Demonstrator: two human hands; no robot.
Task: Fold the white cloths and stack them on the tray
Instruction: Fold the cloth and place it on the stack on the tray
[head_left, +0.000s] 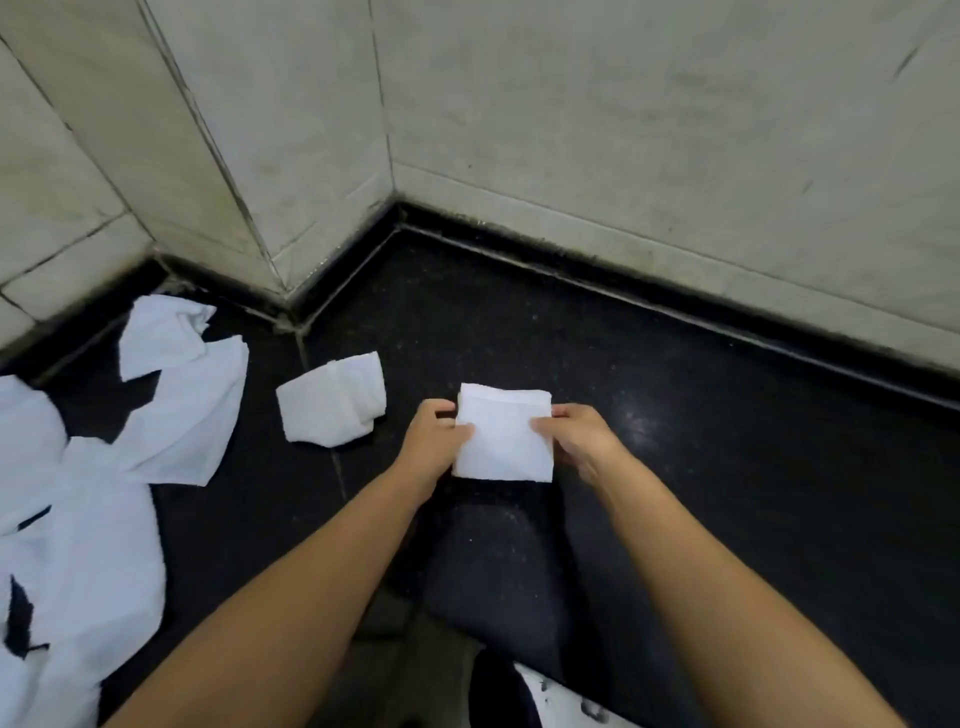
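Between both hands' fingers (545, 423), folded cloth (504, 441).

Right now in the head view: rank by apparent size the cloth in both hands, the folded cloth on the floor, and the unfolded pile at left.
1. Unfolded pile, largest, though it runs off frame and lies nearer the camera.
2 and 3. Folded cloth on the floor and cloth in both hands look alike; no ranking.

Both bare forearms reach forward and converge. The left hand (434, 434) and right hand (576, 434) each pinch an opposite side edge of a small folded white cloth square (503, 441), thumbs on top.
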